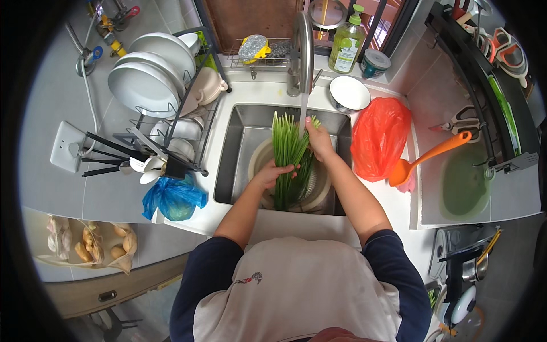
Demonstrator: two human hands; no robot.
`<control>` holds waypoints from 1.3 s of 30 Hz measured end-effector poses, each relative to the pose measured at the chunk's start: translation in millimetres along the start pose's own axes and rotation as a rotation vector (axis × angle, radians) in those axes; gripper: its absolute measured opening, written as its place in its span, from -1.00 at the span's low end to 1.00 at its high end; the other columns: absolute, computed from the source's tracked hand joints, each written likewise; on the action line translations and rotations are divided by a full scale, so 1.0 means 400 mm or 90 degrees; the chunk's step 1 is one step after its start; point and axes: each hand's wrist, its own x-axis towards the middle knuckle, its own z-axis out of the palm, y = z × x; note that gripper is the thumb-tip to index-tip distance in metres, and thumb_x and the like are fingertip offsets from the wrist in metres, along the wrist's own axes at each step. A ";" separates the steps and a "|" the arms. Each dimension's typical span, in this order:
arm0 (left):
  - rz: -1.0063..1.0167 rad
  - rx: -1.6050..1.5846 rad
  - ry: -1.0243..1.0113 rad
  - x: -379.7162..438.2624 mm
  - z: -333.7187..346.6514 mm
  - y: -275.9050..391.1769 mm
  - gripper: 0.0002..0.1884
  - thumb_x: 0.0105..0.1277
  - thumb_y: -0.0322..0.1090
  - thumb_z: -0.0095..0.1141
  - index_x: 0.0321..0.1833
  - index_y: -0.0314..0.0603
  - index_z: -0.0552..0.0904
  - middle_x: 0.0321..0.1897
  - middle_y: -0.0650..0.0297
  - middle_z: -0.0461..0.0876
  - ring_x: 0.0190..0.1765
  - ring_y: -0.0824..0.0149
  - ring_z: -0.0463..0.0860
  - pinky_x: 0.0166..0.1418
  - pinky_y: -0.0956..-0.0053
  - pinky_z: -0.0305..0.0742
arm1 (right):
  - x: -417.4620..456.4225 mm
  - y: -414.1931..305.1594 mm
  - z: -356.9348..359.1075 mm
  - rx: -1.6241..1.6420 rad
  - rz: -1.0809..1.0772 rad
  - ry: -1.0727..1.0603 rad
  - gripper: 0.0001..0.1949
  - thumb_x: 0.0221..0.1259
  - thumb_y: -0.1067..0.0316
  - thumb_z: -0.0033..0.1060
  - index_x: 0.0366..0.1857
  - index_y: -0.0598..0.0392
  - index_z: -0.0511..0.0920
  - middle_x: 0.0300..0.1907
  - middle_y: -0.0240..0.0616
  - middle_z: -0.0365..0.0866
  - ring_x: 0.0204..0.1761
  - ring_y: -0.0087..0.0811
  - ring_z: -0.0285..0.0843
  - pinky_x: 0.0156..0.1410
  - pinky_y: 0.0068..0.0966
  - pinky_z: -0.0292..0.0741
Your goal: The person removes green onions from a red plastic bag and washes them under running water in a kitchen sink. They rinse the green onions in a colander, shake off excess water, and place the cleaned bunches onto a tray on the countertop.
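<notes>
A bunch of long green chives (286, 141) is held over a pale round basin (321, 194) in the steel sink (252, 128). My left hand (273, 173) is wrapped around the middle of the bunch, its thumb across the front. At the upper right, my right hand (318, 137) grips the cut ends of some of the stalks. Water runs from the curved metal faucet (306, 51) and falls by my right fingers. Darker leaf ends hang down into the basin, partly hidden behind the left hand and the bunch.
Left of the sink stand a dish rack (209, 124) with white plates (143, 89) and a blue plastic bag (175, 199). To the right are a white bowl (349, 92), a red plastic bag (380, 137) and an orange ladle (440, 149). A soap bottle (345, 47) stands behind.
</notes>
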 end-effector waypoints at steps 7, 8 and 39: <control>0.016 0.013 0.015 -0.005 0.001 0.015 -0.62 0.18 -0.49 0.21 0.08 -0.18 0.50 -0.16 0.22 0.62 -0.26 0.35 0.60 -0.14 0.45 0.56 | -0.056 -0.104 -0.005 0.276 0.143 -0.156 -0.55 0.40 -0.06 -0.23 0.09 0.08 0.44 -0.11 -0.27 0.59 -0.23 -0.42 0.59 -0.16 -0.50 0.54; 0.021 0.030 0.015 -0.007 0.002 0.014 -0.60 0.17 -0.49 0.22 0.10 -0.16 0.48 -0.17 0.22 0.61 -0.26 0.35 0.60 -0.15 0.44 0.56 | -0.057 -0.102 -0.003 0.307 0.121 -0.161 -0.54 0.40 -0.07 -0.23 0.09 0.08 0.44 -0.09 -0.27 0.58 -0.22 -0.42 0.59 -0.16 -0.49 0.54; 0.289 0.323 0.216 0.021 0.058 -0.033 -0.61 0.20 -0.55 0.07 0.12 -0.30 0.45 -0.15 0.09 0.61 -0.17 0.18 0.61 -0.06 0.36 0.49 | -0.125 0.043 0.055 0.003 -0.004 -0.076 -0.33 0.15 0.22 0.29 0.26 0.22 0.12 0.03 -0.08 0.48 -0.01 -0.29 0.49 0.04 -0.35 0.47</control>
